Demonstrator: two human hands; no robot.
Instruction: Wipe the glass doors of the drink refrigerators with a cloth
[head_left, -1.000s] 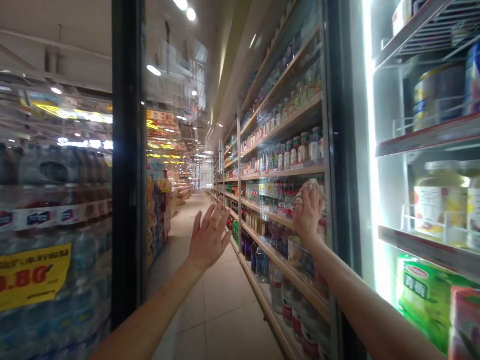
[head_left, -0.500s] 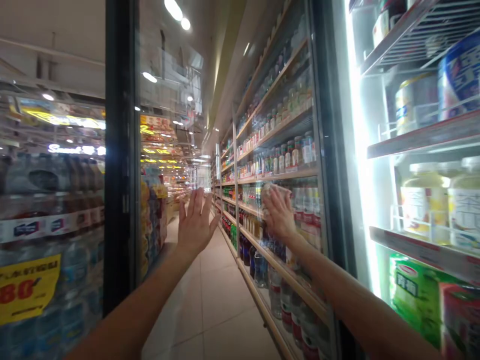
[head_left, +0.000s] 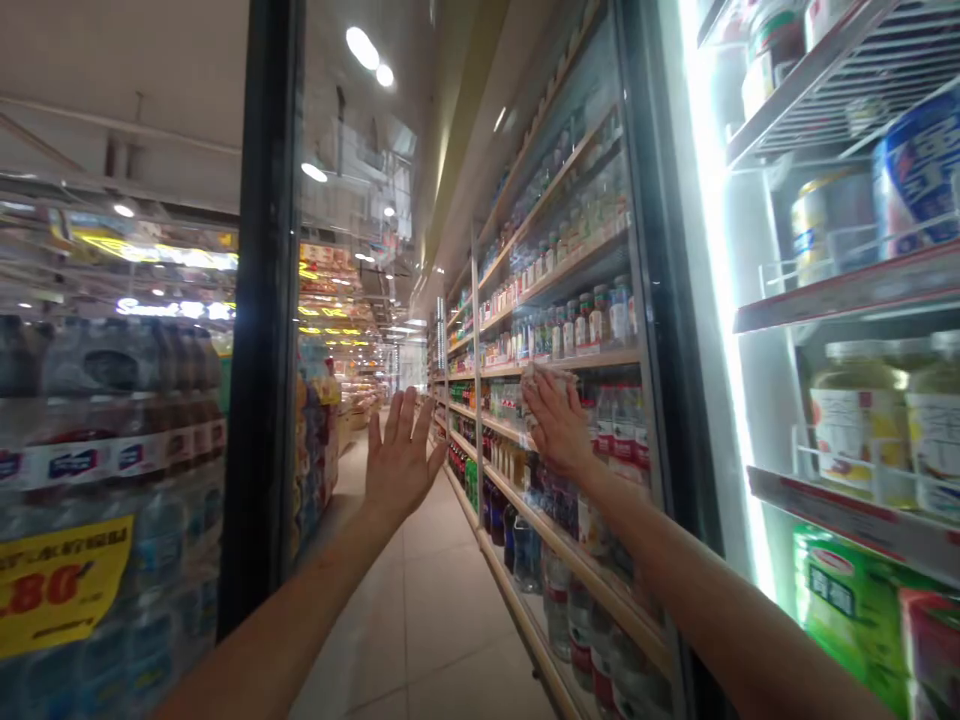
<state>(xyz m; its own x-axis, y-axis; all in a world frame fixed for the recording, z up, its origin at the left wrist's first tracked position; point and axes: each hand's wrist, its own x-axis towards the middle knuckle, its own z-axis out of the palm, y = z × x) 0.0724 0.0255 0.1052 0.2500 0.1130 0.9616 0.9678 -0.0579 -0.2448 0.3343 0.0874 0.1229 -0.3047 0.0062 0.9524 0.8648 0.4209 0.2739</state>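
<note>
A glass door in a dark frame stands swung out before me, with the aisle showing through it. My left hand lies flat against the glass, its fingers spread and nothing held. Farther right, my right hand presses a pale crumpled cloth to the glass. Part of the cloth sticks out above and beside the fingers; the rest is hidden under the palm.
To the right is a lit cooler shelf with bottles and green packs. Wrapped bottle packs with a yellow price sign stand left, beyond the dark door edge. Tiled floor shows through the glass.
The whole view has shifted slightly, so the door and shelves sit a little farther right and lower. Both hands stay at the glass; the cloth remains under my right hand.
</note>
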